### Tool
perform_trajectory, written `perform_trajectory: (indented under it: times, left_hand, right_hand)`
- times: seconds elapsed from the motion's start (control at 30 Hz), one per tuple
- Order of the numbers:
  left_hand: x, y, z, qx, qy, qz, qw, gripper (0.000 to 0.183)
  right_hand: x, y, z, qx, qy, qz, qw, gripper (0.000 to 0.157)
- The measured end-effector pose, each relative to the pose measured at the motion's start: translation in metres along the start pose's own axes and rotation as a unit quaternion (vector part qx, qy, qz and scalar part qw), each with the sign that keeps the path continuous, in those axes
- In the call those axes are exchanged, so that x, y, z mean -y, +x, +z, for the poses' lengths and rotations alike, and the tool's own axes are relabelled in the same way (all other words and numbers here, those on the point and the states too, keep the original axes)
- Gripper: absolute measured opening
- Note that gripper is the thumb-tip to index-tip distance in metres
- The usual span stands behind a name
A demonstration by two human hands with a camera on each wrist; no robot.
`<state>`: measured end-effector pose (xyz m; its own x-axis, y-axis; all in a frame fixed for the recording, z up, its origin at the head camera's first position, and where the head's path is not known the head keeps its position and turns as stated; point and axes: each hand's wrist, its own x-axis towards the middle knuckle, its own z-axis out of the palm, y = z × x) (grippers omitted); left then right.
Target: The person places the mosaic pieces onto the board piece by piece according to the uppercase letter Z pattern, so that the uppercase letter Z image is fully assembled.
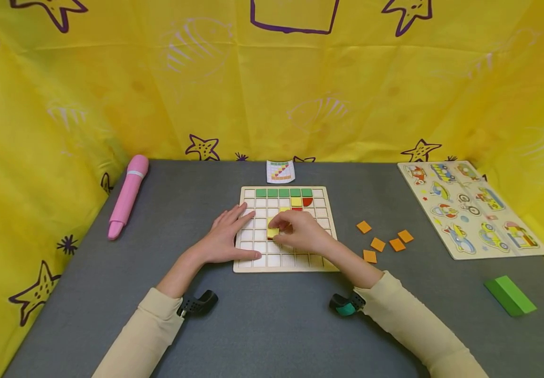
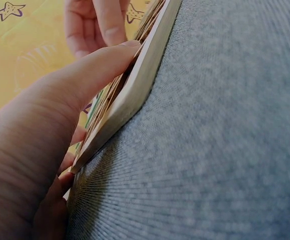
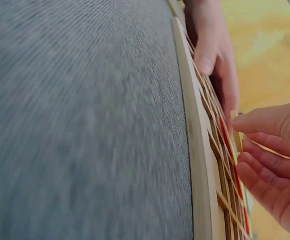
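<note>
A wooden grid board with white cells lies on the table. Along its upper row runs a line of green square tiles, and below them are yellow square tiles and a red rounded piece. My left hand rests on the board's left side with fingers spread, its thumb on the near left part. Over the middle of the grid, my right hand pinches a yellow square tile between thumb and fingers. That hand covers several cells in the head view.
Several orange square tiles lie right of the board. A pattern card is behind it. A pink microphone-shaped object lies at left. At right are a vehicle puzzle board and a green block. Yellow cloth hangs behind.
</note>
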<state>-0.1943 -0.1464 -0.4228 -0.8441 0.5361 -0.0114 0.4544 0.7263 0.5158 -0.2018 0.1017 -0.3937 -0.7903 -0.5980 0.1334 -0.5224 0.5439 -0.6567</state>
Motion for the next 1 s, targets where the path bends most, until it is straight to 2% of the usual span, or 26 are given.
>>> perform_trajectory:
  times: [0.2,0.5,0.77,1.0]
  left_hand:
    - [0.000,-0.001,0.000,-0.003,-0.006,0.001,1.0000,0.101]
    - [-0.001,0.000,0.000,-0.002,-0.002,-0.002,1.0000,0.101]
    - [-0.001,0.000,0.000,-0.001,0.000,-0.004,1.0000,0.102]
    - [-0.001,0.000,0.000,0.003,-0.001,-0.006,1.0000,0.102]
  right_hand:
    - [0.008,0.011,0.011,0.010,-0.026,-0.030,0.999,0.017]
    - [0.009,0.017,0.017,0.010,-0.037,-0.043,0.998,0.013]
    - [0.007,0.013,0.015,0.007,-0.023,-0.027,0.999,0.016]
    - [-0.003,-0.003,0.002,-0.022,0.003,-0.003,1.000,0.012]
